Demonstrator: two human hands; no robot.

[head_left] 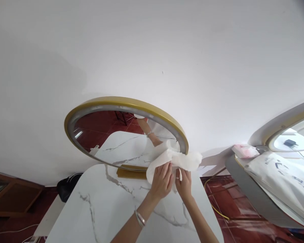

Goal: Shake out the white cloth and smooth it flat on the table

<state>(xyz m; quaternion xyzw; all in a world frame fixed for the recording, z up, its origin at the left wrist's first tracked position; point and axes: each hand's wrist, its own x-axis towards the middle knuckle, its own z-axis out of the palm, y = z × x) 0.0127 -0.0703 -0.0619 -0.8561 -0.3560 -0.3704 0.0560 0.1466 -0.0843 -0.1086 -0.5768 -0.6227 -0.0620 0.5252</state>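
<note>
An oval-looking mirror in a gold frame leans on the wall, its lower edge above the white marble-patterned table. A white cloth-like wipe is bunched against the mirror's lower right rim. My left hand, with bracelets at the wrist, grips the wipe near its left part, fingers bent over it. Just beside it, my right hand is closed on a hanging part of the same wipe. The wipe hides that corner of the frame. A gold strip shows on the tabletop under the mirror.
To the right stands another table with a white printed bag, a tissue pack and a second gold-framed mirror. A black bag sits at the left. A yellow cable runs over the red floor.
</note>
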